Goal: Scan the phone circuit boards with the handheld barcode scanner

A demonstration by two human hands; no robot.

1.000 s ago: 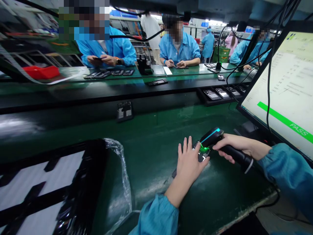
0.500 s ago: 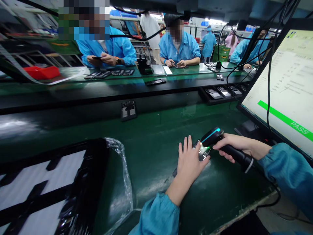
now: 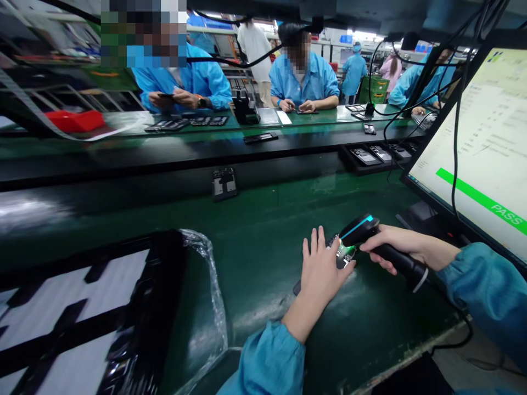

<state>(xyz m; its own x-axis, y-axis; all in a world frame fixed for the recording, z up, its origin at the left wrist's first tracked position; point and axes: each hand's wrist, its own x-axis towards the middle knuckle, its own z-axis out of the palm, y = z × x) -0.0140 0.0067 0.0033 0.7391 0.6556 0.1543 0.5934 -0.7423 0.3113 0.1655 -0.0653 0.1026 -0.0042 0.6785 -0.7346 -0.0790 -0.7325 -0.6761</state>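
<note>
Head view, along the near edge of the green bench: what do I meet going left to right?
Black tray with white inserts → clear plastic wrap → left hand flat on a small device → handheld scanner in the right hand → monitor showing PASS.

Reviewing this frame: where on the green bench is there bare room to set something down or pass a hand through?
Bare green mat lies between the plastic-wrapped black tray and the left hand, reaching back to the small part. It is crowded on the right: the left hand covers a device, the right hand aims the scanner, with the monitor close behind.
</note>
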